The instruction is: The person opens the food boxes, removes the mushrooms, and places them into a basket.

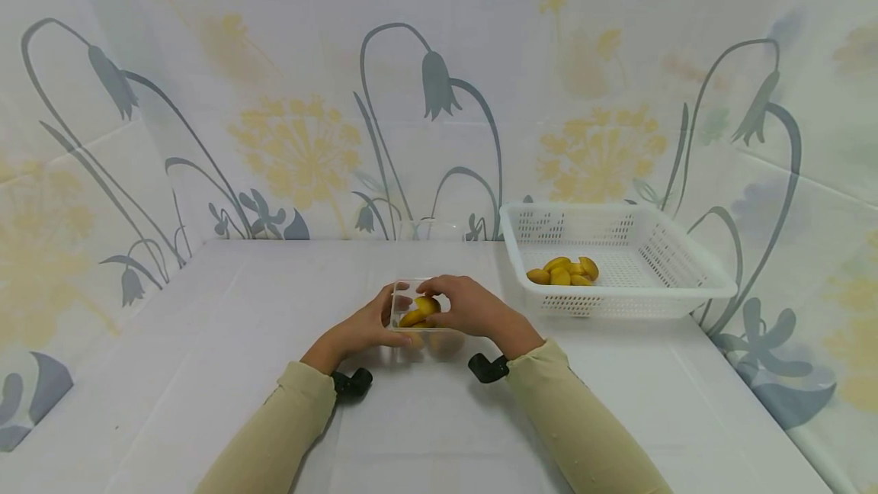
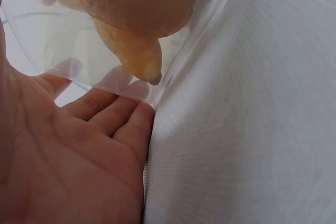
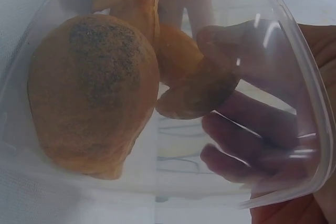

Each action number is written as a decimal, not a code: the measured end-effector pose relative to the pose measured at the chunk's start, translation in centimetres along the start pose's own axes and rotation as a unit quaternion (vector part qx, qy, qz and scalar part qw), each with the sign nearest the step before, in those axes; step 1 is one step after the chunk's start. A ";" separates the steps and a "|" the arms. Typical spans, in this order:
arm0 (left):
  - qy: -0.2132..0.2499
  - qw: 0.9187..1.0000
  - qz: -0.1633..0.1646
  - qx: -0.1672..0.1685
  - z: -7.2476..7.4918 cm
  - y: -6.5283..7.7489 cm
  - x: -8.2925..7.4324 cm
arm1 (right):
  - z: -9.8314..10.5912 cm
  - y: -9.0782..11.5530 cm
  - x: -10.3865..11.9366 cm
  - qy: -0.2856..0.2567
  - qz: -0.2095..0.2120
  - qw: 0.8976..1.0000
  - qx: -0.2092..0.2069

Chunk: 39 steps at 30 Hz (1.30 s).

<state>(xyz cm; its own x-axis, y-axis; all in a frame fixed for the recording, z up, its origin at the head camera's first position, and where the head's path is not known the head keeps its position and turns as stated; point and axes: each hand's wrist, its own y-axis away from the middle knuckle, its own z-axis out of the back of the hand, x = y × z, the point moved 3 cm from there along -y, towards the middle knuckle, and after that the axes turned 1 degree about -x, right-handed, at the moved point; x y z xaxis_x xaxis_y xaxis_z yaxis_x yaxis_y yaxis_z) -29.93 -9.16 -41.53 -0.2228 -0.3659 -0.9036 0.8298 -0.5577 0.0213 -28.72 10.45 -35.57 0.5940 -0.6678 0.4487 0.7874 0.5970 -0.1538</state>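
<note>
A clear plastic box (image 1: 428, 328) stands on the table between the hands. Inside are several yellow-brown buns (image 2: 136, 3); one shows a patch of dark specks like seeds. My left hand (image 1: 366, 324) holds the box at its left side, thumb along the near wall and fingers round the far corner. From above, my right hand (image 1: 473, 307) reaches over the rim, its fingertips down in the box. Through the wall in the right wrist view, those fingers pinch a small bun (image 3: 197, 95) beside a larger speckled bun (image 3: 94, 98).
At the back right, a white perforated plastic basket (image 1: 631, 302) holds several more yellow buns (image 1: 560, 276). Another clear container (image 1: 432, 230) stands at the table's back edge. A white cloth covers the table (image 1: 206, 341), with a flower-patterned curtain (image 1: 439, 158) behind.
</note>
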 end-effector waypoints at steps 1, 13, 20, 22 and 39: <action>-0.002 1.000 0.000 -0.001 0.0 0.0 0.0 | 0.0 0.0 0.0 0.001 0.001 1.000 0.001; 0.008 1.000 0.008 0.003 -0.1 -0.3 0.5 | 0.5 0.3 0.2 0.017 0.023 1.000 -0.012; 0.009 1.000 0.006 0.005 -0.1 -0.2 0.4 | 1.2 0.5 0.1 0.009 0.037 0.999 -0.014; 0.010 1.000 0.007 0.005 -0.1 -0.2 0.4 | 1.5 0.6 0.1 0.006 0.038 0.999 -0.015; 0.006 1.000 0.015 -0.002 -0.1 -0.2 0.2 | 4.5 1.7 -0.5 -0.058 0.047 0.996 -0.045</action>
<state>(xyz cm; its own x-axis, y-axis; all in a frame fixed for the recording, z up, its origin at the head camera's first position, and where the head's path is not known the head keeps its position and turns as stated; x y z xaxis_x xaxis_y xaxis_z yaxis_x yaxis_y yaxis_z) -30.08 -9.08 -41.78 -0.1913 -0.3738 -0.9076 0.8384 -0.5430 0.0469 -28.44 13.79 -32.08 0.6471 -0.5519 0.5260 0.7438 0.6085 -0.2765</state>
